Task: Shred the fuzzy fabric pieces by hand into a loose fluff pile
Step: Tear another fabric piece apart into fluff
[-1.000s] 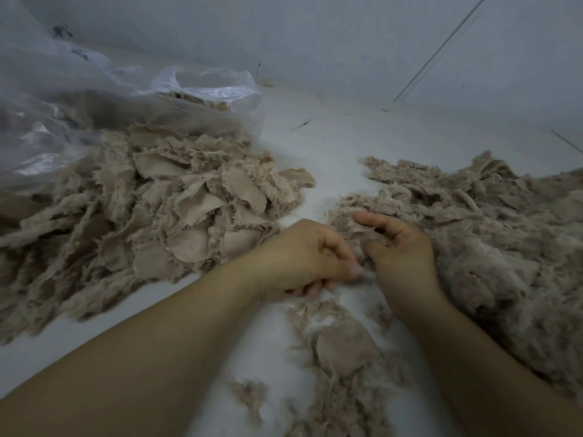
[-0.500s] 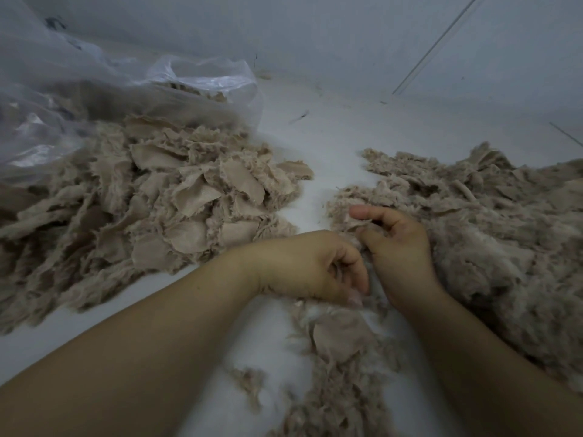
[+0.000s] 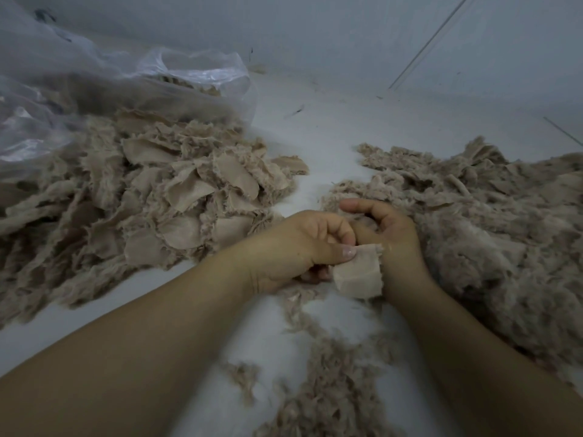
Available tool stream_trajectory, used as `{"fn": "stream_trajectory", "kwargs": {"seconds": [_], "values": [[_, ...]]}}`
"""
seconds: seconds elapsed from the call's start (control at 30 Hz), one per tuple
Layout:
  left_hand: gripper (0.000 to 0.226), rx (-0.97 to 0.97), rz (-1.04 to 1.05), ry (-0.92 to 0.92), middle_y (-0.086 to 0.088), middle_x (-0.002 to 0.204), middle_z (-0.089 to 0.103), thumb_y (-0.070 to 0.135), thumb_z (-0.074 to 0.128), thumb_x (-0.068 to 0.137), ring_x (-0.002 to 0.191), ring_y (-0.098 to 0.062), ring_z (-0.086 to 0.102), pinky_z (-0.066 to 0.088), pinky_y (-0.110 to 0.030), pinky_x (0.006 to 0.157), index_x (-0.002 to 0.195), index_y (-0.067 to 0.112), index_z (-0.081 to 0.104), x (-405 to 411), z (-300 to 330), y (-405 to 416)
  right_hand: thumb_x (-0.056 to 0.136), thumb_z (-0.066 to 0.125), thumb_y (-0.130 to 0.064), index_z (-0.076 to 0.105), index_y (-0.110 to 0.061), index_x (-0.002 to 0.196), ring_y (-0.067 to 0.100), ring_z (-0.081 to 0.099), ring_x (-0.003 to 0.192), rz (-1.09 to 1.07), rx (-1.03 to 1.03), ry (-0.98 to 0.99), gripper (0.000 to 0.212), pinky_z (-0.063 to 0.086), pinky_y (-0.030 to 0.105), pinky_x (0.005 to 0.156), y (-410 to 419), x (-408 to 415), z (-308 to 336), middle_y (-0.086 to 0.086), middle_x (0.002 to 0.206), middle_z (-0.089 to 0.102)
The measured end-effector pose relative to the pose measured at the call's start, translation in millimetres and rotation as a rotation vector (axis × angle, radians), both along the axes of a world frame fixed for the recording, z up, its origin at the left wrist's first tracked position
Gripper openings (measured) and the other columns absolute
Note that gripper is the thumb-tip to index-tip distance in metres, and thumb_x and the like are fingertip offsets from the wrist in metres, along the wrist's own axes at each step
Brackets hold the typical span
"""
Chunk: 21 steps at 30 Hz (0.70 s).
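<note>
A small beige fuzzy fabric piece hangs between my hands at the centre, its smooth backing facing up. My left hand pinches its upper left corner between thumb and curled fingers. My right hand holds its right edge with curled fingers, the forefinger stretched out above. A heap of whole fabric pieces lies to the left. The loose fluff pile spreads to the right, just behind my right hand.
A clear plastic bag holding more pieces lies at the back left, open toward the heap. Scattered fluff trails over the white surface below my hands. A pale wall rises at the back.
My hands have pulled a fabric piece up into view between them; before, both hands were closed together low over the scraps. The view has shifted slightly.
</note>
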<state>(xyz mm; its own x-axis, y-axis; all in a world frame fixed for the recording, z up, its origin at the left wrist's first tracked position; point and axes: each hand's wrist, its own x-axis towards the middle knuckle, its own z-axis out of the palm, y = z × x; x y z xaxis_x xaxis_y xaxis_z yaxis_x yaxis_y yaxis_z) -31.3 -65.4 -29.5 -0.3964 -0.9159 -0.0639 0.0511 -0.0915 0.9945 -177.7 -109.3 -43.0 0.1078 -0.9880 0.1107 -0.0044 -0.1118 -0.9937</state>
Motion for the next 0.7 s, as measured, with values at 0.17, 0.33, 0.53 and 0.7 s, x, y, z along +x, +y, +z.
{"fn": "stream_trajectory", "kwargs": {"seconds": [0.17,0.33,0.53,0.7], "values": [[0.021,-0.110,0.421,0.031,-0.003,0.046,0.052,0.004,0.056,0.096,0.033,-0.008,0.037,0.026,-0.013,0.036,0.078,0.013,0.052,-11,-6,-7,0.078,0.071,0.013,0.065,0.000,0.106,0.035,0.066,0.095,0.085,-0.106,0.103,0.032,0.060,0.038,0.072,3,-2,-4,0.024,0.114,0.063],[0.023,-0.206,0.584,0.094,0.004,0.040,0.040,0.011,0.054,0.099,0.034,-0.009,0.027,0.021,-0.017,0.039,0.077,0.020,0.055,-2,-8,-10,0.076,0.076,-0.006,0.069,-0.025,0.103,0.011,0.067,0.091,0.128,-0.268,0.212,0.034,0.053,0.022,0.070,8,0,-4,0.006,0.106,0.067],[0.016,-0.259,0.964,0.318,0.005,0.060,0.064,0.016,0.056,0.098,0.048,-0.009,0.052,0.044,-0.024,0.043,0.110,0.016,0.045,9,1,-14,0.085,0.073,-0.007,0.067,-0.039,0.097,0.007,0.062,0.112,0.037,-0.205,0.243,0.035,0.052,0.017,0.082,0,-6,-11,-0.013,0.116,0.066],[0.034,-0.302,0.946,-0.118,-0.003,0.073,0.055,0.010,0.062,0.092,0.064,-0.013,0.056,0.055,-0.035,0.069,0.108,0.028,0.038,3,-11,2,0.087,0.070,-0.003,0.070,-0.031,0.103,0.016,0.071,0.091,0.033,-0.159,0.229,0.033,0.059,0.027,0.073,-8,-14,-12,-0.012,0.115,0.070]]}}
